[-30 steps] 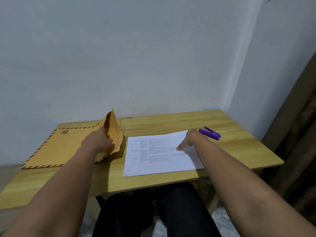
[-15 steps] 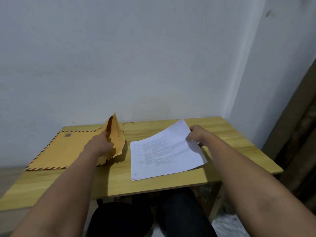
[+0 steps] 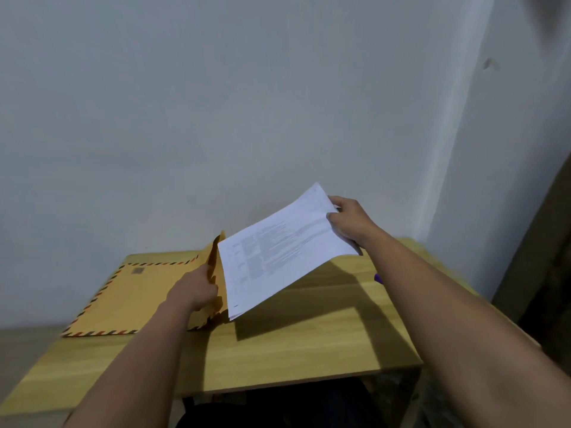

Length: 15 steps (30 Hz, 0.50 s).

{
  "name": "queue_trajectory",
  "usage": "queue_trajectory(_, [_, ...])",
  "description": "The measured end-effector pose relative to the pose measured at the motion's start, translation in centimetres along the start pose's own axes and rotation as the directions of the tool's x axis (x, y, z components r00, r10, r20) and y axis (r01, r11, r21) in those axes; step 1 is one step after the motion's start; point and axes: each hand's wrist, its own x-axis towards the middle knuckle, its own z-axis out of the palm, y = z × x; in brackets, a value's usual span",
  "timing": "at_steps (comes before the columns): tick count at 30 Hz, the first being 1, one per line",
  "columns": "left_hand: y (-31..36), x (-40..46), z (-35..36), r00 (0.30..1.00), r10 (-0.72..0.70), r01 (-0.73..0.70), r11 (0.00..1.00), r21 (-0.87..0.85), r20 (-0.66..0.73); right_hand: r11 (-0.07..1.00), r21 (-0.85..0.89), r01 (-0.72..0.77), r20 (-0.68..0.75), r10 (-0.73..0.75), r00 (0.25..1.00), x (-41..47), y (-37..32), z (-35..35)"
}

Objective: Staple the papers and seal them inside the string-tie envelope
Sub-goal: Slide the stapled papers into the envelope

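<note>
A brown envelope (image 3: 136,301) with a red-and-black striped border lies flat on the left of the wooden table (image 3: 309,350). My left hand (image 3: 194,291) grips its raised flap at the right end and holds the mouth up. My right hand (image 3: 349,222) pinches the far edge of the white printed papers (image 3: 278,251) and holds them tilted in the air. Their lower left edge hangs just beside the envelope's mouth. A sliver of the purple stapler (image 3: 378,278) shows behind my right forearm.
A pale wall stands close behind the table, with a corner at the right. A dark wooden frame runs along the far right edge. My dark-clothed legs show under the table's front edge.
My right hand has lifted the papers off the table and carried them up and left toward the envelope's mouth. My left hand keeps hold of the raised flap. The stapler is now mostly hidden.
</note>
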Motion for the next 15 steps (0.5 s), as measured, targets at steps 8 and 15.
queue_trajectory(8, [1.5,0.9,0.4,1.0,0.01,-0.015,0.974,0.225,0.022,0.995,-0.054,-0.087,-0.052,0.084,0.995,2.1,1.6,5.6])
queue_trajectory(15, [3.0,1.3,0.3,0.997,0.015,-0.044,0.918,0.395,0.076,0.977,-0.152,-0.146,-0.081,0.135,0.987,4.8,0.4,7.7])
